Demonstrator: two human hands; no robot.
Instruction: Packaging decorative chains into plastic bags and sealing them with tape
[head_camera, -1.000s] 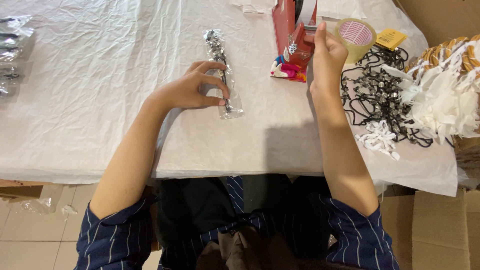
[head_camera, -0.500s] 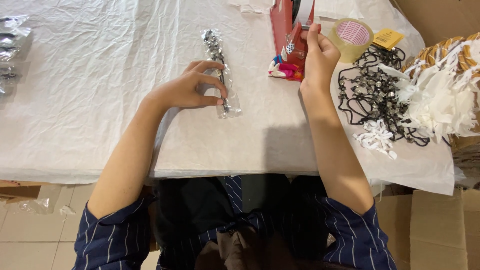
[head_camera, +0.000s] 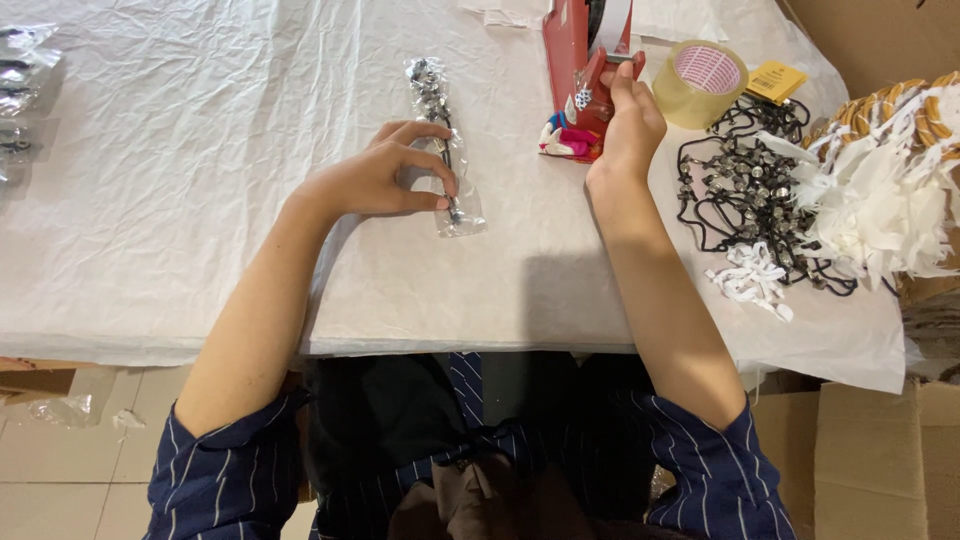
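My left hand (head_camera: 385, 175) rests on a long clear plastic packet (head_camera: 443, 140) with dark beaded pieces inside, pressing it flat on the white crinkled table cover (head_camera: 200, 150). The fingers are curled over the packet's lower half. My right hand (head_camera: 628, 120) reaches up to a red tape dispenser (head_camera: 572, 60), with the fingertips pinching at its front end where the tape comes off. A small pink and white bit (head_camera: 565, 140) lies at the dispenser's foot.
A roll of clear tape (head_camera: 700, 85) sits right of the dispenser, next to a yellow tag (head_camera: 778, 80). A heap of black cords with metal beads (head_camera: 750, 190), white ribbon bows (head_camera: 755, 275) and white tissue (head_camera: 880, 200) fills the right side. Cardboard boxes (head_camera: 870, 450) stand at lower right.
My right hand has moved a little left and down along the dispenser's front. My left hand stays on the packet.
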